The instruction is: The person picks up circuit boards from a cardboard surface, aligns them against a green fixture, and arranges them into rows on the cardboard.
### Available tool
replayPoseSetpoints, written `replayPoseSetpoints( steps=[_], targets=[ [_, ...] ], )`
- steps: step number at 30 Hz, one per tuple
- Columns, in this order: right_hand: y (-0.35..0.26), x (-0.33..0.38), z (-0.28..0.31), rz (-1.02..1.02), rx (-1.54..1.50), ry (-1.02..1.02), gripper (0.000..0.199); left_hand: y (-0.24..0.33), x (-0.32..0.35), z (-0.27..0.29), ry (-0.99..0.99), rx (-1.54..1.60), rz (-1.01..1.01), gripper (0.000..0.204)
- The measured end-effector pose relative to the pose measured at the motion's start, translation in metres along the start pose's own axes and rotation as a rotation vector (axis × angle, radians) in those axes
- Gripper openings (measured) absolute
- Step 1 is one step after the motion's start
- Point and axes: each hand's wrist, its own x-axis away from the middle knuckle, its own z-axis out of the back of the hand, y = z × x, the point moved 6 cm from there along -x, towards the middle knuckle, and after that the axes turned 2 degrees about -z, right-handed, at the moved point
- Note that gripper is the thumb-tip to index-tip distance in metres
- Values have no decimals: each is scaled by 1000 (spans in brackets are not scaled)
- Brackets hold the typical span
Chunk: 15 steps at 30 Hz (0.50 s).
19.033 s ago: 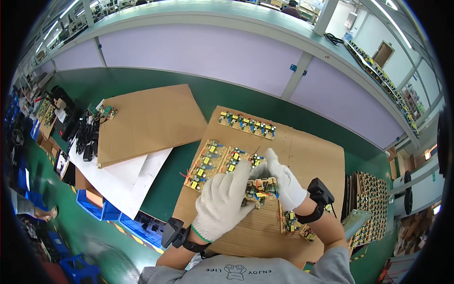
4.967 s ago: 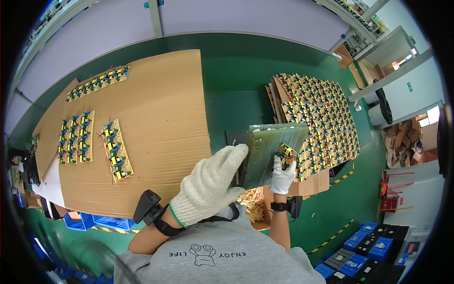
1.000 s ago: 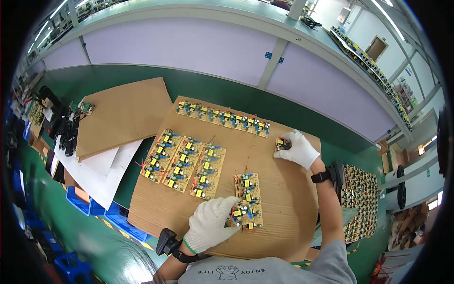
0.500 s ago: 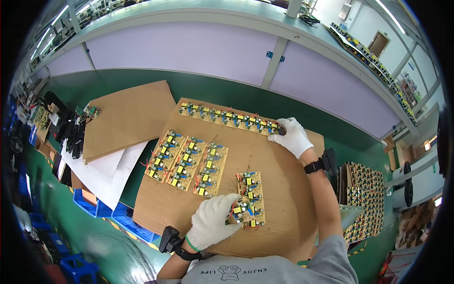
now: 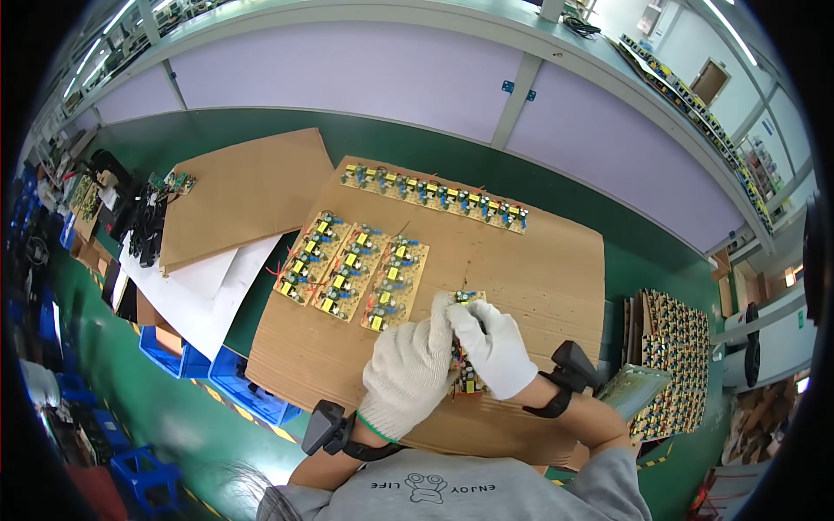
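Both my hands wear white gloves and meet over a strip of circuit boards (image 5: 470,382) near the front of a cardboard sheet (image 5: 547,278). My left hand (image 5: 408,369) is closed around a circuit board that its fingers mostly hide. Pressed against the left fingertips, my right hand (image 5: 497,352) has its fingers bent in, and what they pinch is hidden. To the left lie three tan board strips, the nearest one a circuit board strip (image 5: 393,285) with yellow and blue parts. A long row of circuit boards (image 5: 434,193) lies along the sheet's far edge.
On the left are another cardboard sheet (image 5: 248,195), white sheets (image 5: 191,300), black cables (image 5: 149,230) and blue bins (image 5: 252,391). Stacked circuit boards (image 5: 678,365) stand at the right beside a translucent panel (image 5: 636,391). A purple-panelled bench (image 5: 347,74) runs behind.
My right hand has left the end of the long far row and come down to my left hand. The left hand has shifted slightly up over the front strip.
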Motion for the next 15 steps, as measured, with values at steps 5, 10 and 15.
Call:
replayPoseSetpoints(
  steps=[5, 10, 15],
  targets=[
    [24, 6, 5, 234, -75, 126, 35, 3, 1, 2, 35, 226, -65, 101],
    [40, -3, 14, 17, -448, 20, 38, -1, 3, -1, 117, 504, 6, 80],
    [16, 2, 31, 386, 68, 158, 47, -7, -6, 1, -23, 571, 0, 55]
  ],
)
